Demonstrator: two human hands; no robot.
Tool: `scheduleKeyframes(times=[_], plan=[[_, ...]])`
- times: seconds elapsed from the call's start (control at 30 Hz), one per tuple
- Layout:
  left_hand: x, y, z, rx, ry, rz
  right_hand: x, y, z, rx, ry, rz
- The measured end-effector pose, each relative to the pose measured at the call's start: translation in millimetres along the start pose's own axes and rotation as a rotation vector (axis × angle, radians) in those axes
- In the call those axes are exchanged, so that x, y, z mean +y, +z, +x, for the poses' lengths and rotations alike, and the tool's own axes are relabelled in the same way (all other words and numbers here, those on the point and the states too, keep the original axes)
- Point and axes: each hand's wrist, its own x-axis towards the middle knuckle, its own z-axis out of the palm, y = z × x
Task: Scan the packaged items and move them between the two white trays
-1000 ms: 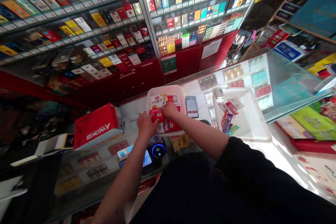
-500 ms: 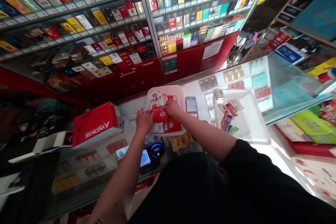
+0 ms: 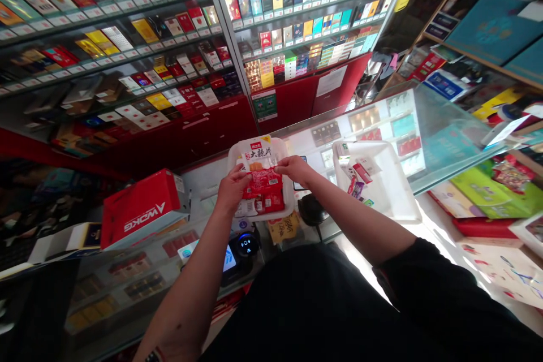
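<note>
Display cabinet (image 3: 227, 34), the largest element, rises along the far side, its tilted shelves filled with rows of small boxes. Glass counter (image 3: 441, 133) runs below it, from the lower left to the upper right, and its near right edge slopes toward stacked goods. Red box (image 3: 139, 209), lettered on its near face, sits at left; a strip of counter separates its right edge from the pale tub, allowing sideways room. White tray (image 3: 396, 198) stands at right, well apart from the tub; the right forearm covers its near left corner. Pale tub (image 3: 289, 203), between these 2, has its rim close around the contents, leaving little space inside. Payment device (image 3: 246, 244), with a lit ring, sits just beside the tub's near edge, and a black rounded object (image 3: 313, 210) lies to its right.

Left hand (image 3: 232, 189): fingers drawn together, thumb and fingertips at the left edge of the top packet. Right hand (image 3: 296, 169): thumb and forefinger pinched on the right edge. Top packet (image 3: 261, 164), white above and red below, spans the 2 hands over the tub; whether its lower edge rests on the red packets (image 3: 271, 202) beneath cannot be told. Phone (image 3: 300, 185): partly hidden behind the right hand.
</note>
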Motion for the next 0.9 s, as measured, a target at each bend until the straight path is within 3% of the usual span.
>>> scheduleKeyframes(times=[0.13, 0.23, 0.4, 0.63, 0.9], plan=[[17.0, 10.0, 3.7, -0.079, 0.074, -0.129, 11.0, -31.2, -6.2, -0.001, -0.071, -0.029], [28.0, 21.2, 7.5, -0.104, 0.212, -0.159, 22.5, -52.7, -9.6, 0.025, -0.207, -0.047], [43.1, 42.6, 12.3, -0.142, 0.376, -0.057, 37.9, -80.5, -22.7, 0.057, -0.354, -0.165], [56.1, 64.9, 11.4, -0.168, 0.502, 0.085, 54.9, -94.4, -41.9, 0.157, -0.391, -0.364], [75.2, 75.1, 4.1, -0.195, 0.553, 0.081, 67.0, -105.8, -55.9, 0.207, -0.367, -0.268]])
